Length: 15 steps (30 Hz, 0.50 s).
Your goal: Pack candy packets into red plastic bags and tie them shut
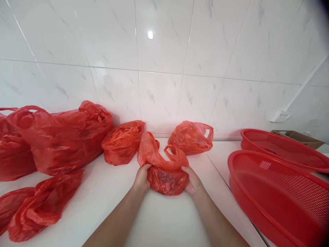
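Your left hand (pixel 142 177) grasps the left side of a red plastic carrier bag (pixel 168 181), and your right hand (pixel 194 181) grasps its right side. You hold this bag in the middle of the white surface (pixel 164 219), its handles standing loose above your grip. Dark patches show through the film, but you cannot tell what is inside, nor whether its base touches the surface.

Just behind it on your left sits a filled red bag (pixel 123 142); behind on the right, near the tiled wall (pixel 164 99), is a looped-handle bag (pixel 189 139). Farther left stands a large bulging bag (pixel 66 140), with a crumpled bag (pixel 46 206) nearer you. To your right lie two red mesh-sided baskets (pixel 269 199), a cardboard box (pixel 305 139) beyond them.
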{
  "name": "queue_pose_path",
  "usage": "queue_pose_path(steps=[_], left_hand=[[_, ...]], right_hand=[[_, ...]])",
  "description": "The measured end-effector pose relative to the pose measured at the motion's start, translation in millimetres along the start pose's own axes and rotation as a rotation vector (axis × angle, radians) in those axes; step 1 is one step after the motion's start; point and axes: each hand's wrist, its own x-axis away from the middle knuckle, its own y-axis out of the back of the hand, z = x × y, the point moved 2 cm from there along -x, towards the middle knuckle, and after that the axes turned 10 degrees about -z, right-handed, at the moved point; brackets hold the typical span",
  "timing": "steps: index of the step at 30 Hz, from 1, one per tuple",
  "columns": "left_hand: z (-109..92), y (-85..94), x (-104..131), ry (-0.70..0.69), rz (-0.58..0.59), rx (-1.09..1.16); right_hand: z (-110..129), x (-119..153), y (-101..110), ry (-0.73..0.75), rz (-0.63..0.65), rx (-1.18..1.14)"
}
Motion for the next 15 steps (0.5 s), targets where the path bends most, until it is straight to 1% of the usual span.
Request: queue_pose_path(steps=[2, 3, 4, 6, 7, 8, 9, 11, 13, 15], left_hand=[[-2, 0.2, 4, 0.024, 0.029, -0.005], [-3, -0.1, 7, 0.037, 0.064, 0.001], [-5, -1.0, 11, 0.048, 0.123, 0.011], [-7, -3.6, 19, 0.058, 0.291, 0.017], [-8, -4.6, 23, 0.055, 0.365, -0.002], [-7, -5.1, 26, 0.049, 0.412, -0.033], [-7, -5.2, 28, 0.04, 0.428, -0.07], [-6, -4.2, 29, 0.029, 0.382, -0.11], [-5, -3.4, 28, 0.039, 0.332, -0.078], [-5, -3.2, 27, 0.073, 0.33, -0.022]], right_hand=[[4, 8, -8, -0.012, 0.116, 0.054], [4, 10, -11, -0.025, 0.149, 0.102], [5, 12, -13, -0.045, 0.151, 0.158], [3, 11, -13, -0.077, 0.082, 0.244], [3, 9, -12, -0.069, 0.029, 0.249], [3, 7, -11, -0.041, -0.022, 0.227], [3, 4, -10, -0.005, -0.056, 0.181], [5, 0, -9, 0.041, -0.073, 0.078], [6, -3, -8, 0.025, -0.066, 0.023], [7, -2, -9, -0.011, -0.054, 0.017]])
